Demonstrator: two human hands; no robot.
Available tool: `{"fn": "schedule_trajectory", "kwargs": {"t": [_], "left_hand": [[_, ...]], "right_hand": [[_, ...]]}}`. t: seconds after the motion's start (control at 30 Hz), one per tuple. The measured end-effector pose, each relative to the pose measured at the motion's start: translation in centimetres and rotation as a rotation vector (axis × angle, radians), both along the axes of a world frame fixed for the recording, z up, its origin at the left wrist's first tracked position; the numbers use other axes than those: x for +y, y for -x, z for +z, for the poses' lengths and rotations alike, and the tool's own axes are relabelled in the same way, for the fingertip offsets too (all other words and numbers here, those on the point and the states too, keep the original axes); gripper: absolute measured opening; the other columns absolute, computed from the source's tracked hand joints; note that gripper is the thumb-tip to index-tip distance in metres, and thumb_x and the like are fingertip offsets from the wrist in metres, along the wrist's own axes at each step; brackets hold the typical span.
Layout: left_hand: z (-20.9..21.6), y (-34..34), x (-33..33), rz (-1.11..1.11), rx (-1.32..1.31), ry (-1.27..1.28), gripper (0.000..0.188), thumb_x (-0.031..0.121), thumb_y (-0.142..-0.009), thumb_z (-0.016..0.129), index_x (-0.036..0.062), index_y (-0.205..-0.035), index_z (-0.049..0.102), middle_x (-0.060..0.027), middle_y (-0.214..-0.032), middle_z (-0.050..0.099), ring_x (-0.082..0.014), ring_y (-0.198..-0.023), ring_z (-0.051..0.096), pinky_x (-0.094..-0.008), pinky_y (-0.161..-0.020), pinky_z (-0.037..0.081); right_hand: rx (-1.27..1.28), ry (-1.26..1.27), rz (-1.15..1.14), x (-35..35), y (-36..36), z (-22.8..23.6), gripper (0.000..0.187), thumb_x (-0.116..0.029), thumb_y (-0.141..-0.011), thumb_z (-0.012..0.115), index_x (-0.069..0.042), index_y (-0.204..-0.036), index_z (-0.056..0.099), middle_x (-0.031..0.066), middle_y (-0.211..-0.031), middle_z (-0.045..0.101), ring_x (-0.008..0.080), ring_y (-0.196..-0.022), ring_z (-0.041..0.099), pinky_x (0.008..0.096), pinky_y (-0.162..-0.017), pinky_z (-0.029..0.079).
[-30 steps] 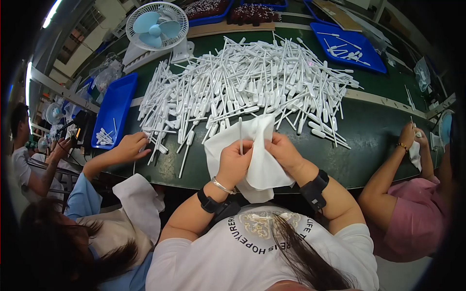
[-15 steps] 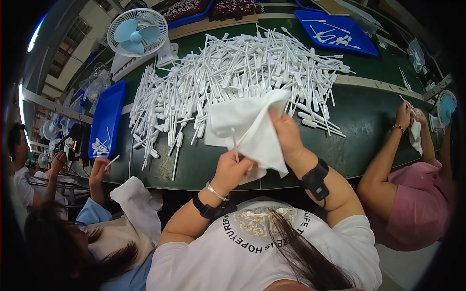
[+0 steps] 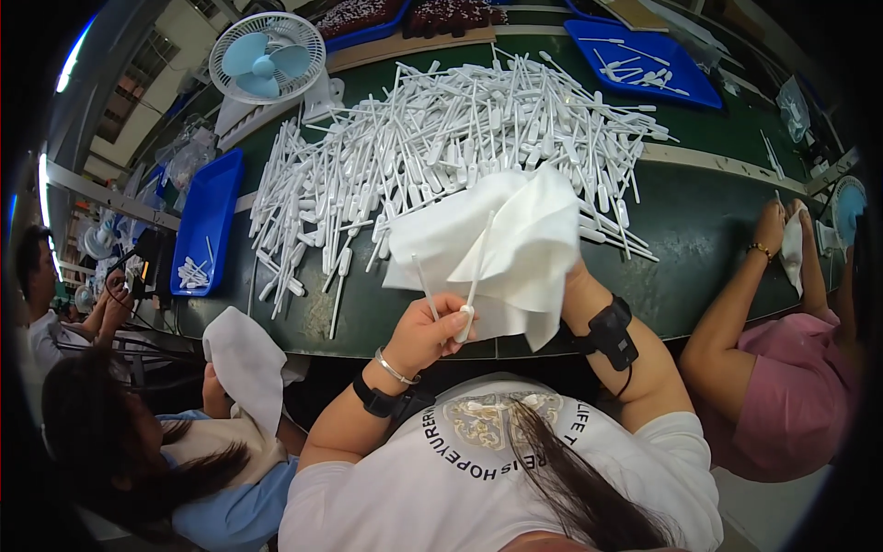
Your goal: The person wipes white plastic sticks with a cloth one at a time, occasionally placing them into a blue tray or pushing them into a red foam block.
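Left hand (image 3: 434, 326) pinching two slender white plastic sticks (image 3: 476, 276), stems upward, presumably keeping stems exposed beside draped white cloth (image 3: 529, 248). Right hand (image 3: 577, 277) mostly behind cloth; grip can't tell. Dark-green surface (image 3: 372, 317) beneath.

Workbench (image 3: 727, 221), one, long; top dark green, scuffed in places; a pale strip (image 3: 704, 160) crosses it, bared at three o'clock of the heap (clock read from the heap's middle, twelve at the far side); heap of white sticks (image 3: 451, 138), one, central, large, loosely crisscrossed, many with wider flattened ends, stray pieces fringing it at seven o'clock; blue tray (image 3: 221, 184), one, eight o'clock, near the bench's left end; second blue tray (image 3: 694, 87), one, two o'clock; thin white sticks (image 3: 771, 155), a few, three o'clock, well apart from the heap.
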State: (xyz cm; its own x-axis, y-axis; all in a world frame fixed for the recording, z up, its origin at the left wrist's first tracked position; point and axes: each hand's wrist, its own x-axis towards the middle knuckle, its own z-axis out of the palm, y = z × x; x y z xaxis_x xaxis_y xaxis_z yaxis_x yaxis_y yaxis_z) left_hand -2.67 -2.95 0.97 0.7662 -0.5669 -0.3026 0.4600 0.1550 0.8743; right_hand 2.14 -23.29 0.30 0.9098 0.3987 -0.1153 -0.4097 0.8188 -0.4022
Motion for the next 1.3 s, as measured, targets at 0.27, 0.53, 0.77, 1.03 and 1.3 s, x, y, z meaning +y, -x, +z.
{"fn": "schedule_trajectory", "kwargs": {"t": [0.27,0.53,0.77,1.03,1.3], "left_hand": [[2.6,-0.9,-0.1,0.123,0.022,0.228,0.021,0.018,-0.085,0.048,-0.0007,-0.094,0.052,-0.0109,-0.077,0.058,-0.0095,-0.05,0.046,-0.0181,-0.041,0.035],[1.8,-2.0,-2.5,0.41,-0.566,-0.102,0.02,0.017,-0.086,0.047,0.0006,-0.096,0.051,-0.0083,-0.082,0.059,-0.0076,-0.052,0.045,-0.0173,-0.044,0.036],[1.5,-2.2,0.0,0.042,-0.276,-0.175,0.017,0.011,-0.084,0.05,0.0016,-0.098,0.051,-0.0074,-0.099,0.053,-0.0051,-0.056,0.046,-0.0168,-0.047,0.036],[1.5,-2.8,-1.4,0.217,-0.709,-0.194,0.017,0.013,-0.083,0.052,0.0023,-0.096,0.053,-0.0019,-0.085,0.053,-0.0066,-0.069,0.046,-0.0195,-0.062,0.038],[3.4,-1.7,-2.3,-0.292,-0.574,-0.082,0.019,0.009,-0.083,0.052,0.0011,-0.1,0.051,0.0005,-0.08,0.051,-0.0053,-0.061,0.043,-0.0187,-0.055,0.038]], "right_hand": [[0.002,0.057,0.201,1.1,1.4,0.2,0.041,-0.032,-0.089,0.033,-0.002,-0.115,0.042,0.012,-0.106,0.053,0.0217,-0.092,0.055,0.0329,-0.079,0.046],[-0.111,0.203,0.185,1.3,1.3,0.1,0.044,-0.032,-0.086,0.034,0.0,-0.114,0.044,0.0141,-0.105,0.053,0.0215,-0.092,0.055,0.0322,-0.081,0.045],[-0.163,0.418,0.079,0.9,1.2,0.7,0.04,-0.029,-0.086,0.035,-0.001,-0.111,0.046,0.0132,-0.101,0.055,0.0206,-0.088,0.056,0.0316,-0.079,0.046],[-0.022,0.118,0.099,1.1,1.5,1.4,0.035,-0.022,-0.083,0.035,0.001,-0.105,0.048,0.0129,-0.096,0.057,0.0207,-0.085,0.057,0.0322,-0.077,0.047],[-0.04,0.142,0.065,1.4,0.9,0.1,0.034,-0.019,-0.085,0.037,0.002,-0.11,0.044,0.0125,-0.098,0.055,0.0203,-0.086,0.056,0.03,-0.077,0.046]]}}
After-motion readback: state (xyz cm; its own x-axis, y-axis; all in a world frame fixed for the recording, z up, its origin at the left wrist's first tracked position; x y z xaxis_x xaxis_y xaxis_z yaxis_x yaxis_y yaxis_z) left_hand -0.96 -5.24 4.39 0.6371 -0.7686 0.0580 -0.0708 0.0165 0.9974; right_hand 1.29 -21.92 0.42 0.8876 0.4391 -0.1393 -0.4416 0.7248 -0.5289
